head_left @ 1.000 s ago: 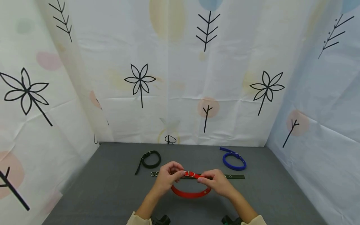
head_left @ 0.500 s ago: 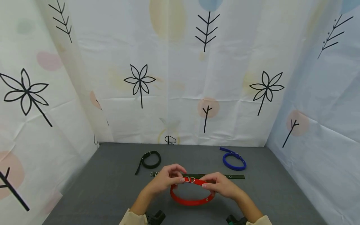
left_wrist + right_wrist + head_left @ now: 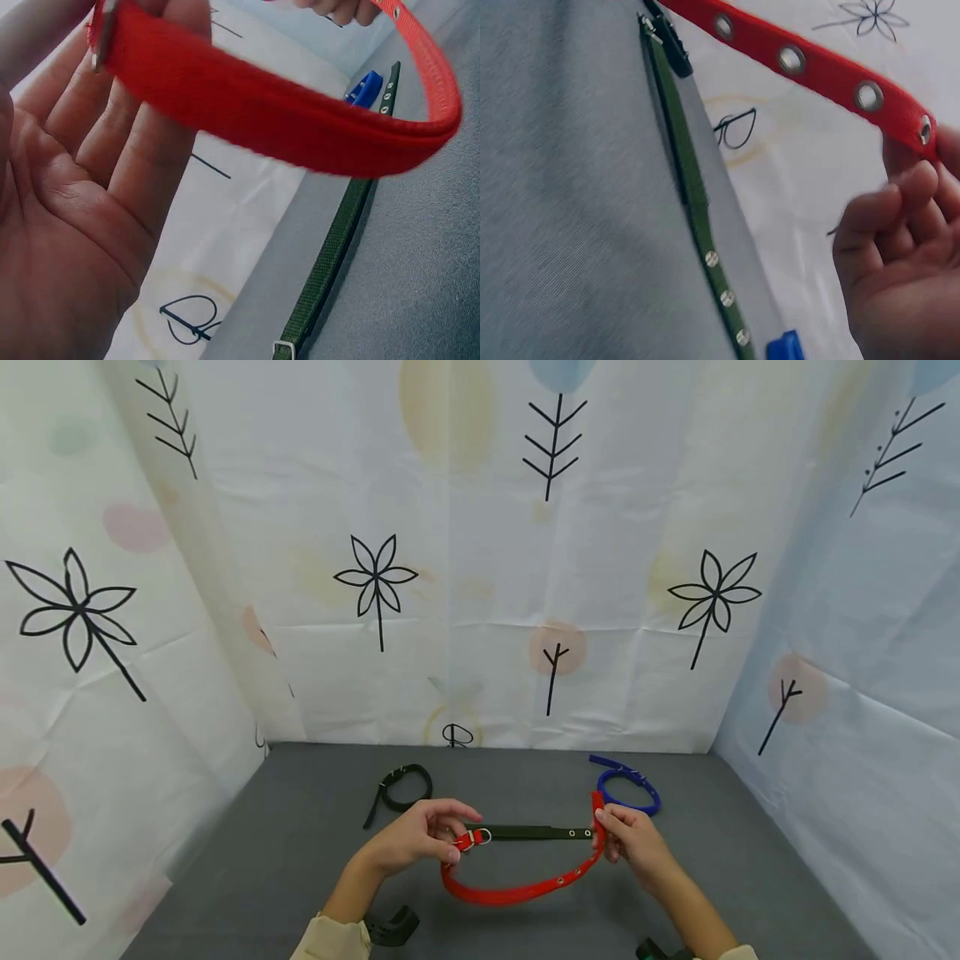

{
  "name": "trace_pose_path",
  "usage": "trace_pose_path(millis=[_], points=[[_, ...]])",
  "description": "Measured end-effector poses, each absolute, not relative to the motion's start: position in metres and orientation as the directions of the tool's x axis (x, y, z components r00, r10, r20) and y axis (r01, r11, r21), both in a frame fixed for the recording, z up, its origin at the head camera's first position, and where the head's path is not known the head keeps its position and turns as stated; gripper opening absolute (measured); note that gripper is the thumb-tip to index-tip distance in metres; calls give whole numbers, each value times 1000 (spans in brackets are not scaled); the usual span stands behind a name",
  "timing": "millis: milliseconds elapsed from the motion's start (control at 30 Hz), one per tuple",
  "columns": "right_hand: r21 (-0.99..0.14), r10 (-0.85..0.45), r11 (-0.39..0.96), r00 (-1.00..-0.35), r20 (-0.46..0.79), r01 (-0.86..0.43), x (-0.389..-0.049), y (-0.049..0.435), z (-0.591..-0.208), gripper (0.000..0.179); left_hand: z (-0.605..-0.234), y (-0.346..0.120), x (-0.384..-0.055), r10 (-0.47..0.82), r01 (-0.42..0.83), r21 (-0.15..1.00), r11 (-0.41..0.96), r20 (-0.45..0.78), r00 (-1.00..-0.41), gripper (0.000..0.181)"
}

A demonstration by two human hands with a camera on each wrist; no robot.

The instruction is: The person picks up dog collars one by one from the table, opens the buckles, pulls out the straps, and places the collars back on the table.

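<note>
My left grip (image 3: 412, 843) pinches the red collar (image 3: 504, 896) by its buckle (image 3: 470, 838), right grip (image 3: 637, 841) its holed end (image 3: 830, 78); gentle tension should prevent twisting.

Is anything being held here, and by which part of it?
A flat red fabric collar is held: the left hand grips it beside its silver metal buckle, the right hand near its free end.

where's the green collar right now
In the head view, the green collar lies across the middle of the table, just beyond the red collar, with the black collar farther back left and the blue collar farther back right.
</note>
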State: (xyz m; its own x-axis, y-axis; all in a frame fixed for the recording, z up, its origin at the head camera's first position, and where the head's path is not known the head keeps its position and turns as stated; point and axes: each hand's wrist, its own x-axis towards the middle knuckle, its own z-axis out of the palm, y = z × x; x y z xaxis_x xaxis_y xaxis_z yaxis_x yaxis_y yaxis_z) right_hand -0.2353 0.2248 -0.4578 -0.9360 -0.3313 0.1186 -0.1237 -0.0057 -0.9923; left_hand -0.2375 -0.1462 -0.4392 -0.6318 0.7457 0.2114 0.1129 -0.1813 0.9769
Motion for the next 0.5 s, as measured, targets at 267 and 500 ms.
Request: trace_pose_path(millis=[267,500], points=[[-991,98,-128,-994,-40,28,-237,247,-475,12,-447,-154,-239,677,143,975,-170,221,-703,53],[-984,161,-162,-982,-102,75,-236,259,-478,8,-456,-153,-240,485,224,969,-102,245,-839,44]])
